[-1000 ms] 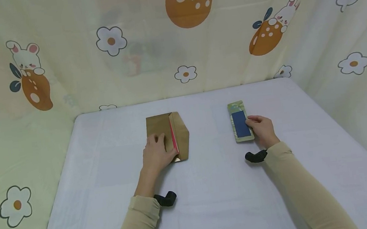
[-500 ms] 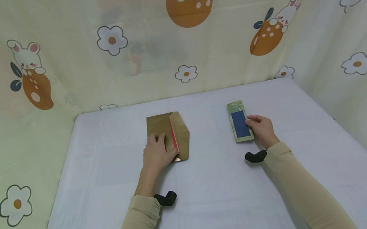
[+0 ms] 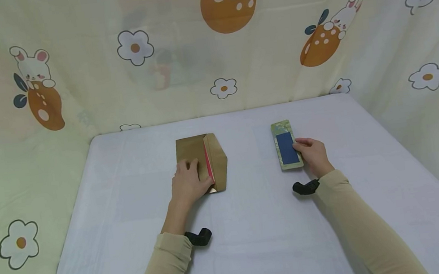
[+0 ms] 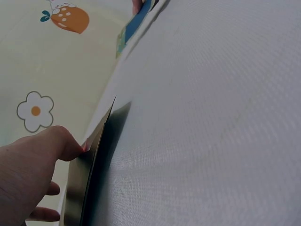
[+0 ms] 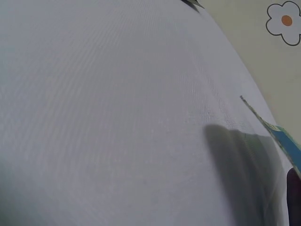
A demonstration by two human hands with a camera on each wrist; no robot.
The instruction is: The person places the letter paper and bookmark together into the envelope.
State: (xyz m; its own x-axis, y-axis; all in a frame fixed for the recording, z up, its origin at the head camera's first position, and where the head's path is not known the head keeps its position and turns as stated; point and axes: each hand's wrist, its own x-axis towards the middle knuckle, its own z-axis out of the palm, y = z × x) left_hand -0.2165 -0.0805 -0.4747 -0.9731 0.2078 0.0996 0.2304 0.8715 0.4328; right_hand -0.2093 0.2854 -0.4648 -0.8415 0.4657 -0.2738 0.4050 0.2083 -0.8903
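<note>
A brown paper envelope (image 3: 190,147) lies left of the table's middle, its flap open to the right and a strip of red showing at its mouth. My left hand (image 3: 187,183) holds it, fingers bent over the top side and thumb at the mouth. In the left wrist view the thumb touches the envelope (image 4: 79,181) where a bit of red shows. Farther right, my right hand (image 3: 314,155) pinches the right edge of a narrow green patterned card with a dark blue rectangle (image 3: 287,148). The right wrist view shows this card (image 5: 287,141) tilted above its shadow.
Both things are on a table with a white cloth (image 3: 252,242). A pale curtain (image 3: 183,100) with rabbits and flowers printed on it hangs behind the table and along its sides. A black wrist camera mount juts from each sleeve.
The hands, envelope and card keep their places; only a slight shift of the head view shows.
</note>
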